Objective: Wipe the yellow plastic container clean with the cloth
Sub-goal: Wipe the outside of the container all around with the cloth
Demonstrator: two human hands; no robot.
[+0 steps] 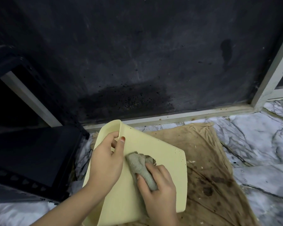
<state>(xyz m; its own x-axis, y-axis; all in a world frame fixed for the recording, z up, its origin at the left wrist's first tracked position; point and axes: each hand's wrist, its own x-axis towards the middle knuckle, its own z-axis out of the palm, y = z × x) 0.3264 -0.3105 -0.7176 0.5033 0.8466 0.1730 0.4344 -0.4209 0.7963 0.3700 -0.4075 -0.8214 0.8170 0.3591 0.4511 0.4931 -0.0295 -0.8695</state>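
Yellow container: pale yellow plastic container (153, 160) tilted over a stained brown sheet (211, 160).
Left hand (104, 162): pinching its rim.
Right hand (158, 190): gripping a grey terry cloth (140, 168), pressing it just beside the left.
Advice: steady rim; wipe toward specks.

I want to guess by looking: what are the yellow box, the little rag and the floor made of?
The yellow container looks like smooth, matte plastic: even colour, thin rounded rim. The cloth in the right hand looks like terry towelling, fuzzy and looped, grey-green and soiled. The floor looks like polished marble or marble-patterned tile, white with dark veins.
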